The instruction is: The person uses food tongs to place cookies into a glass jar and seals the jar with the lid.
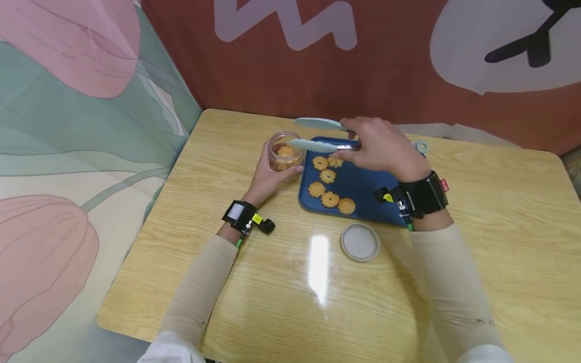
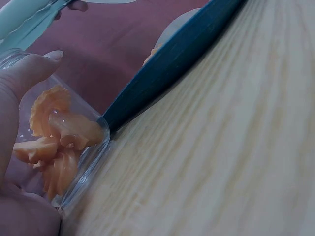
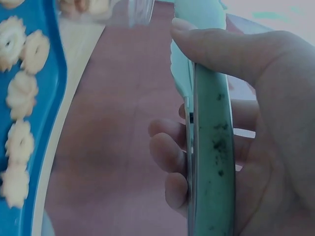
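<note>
At the far side of the tabletop [image 1: 499, 212], the left hand [image 1: 268, 176] wraps around a clear jar [image 1: 284, 151] of cookies just left of the blue tray [image 1: 363, 194], while the right hand [image 1: 386, 148] grips pale tongs [image 1: 320, 135] with their tips apart over the jar.

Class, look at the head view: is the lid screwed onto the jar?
No. The lid lies flat on the table, apart from the open jar held by the left hand.
</note>
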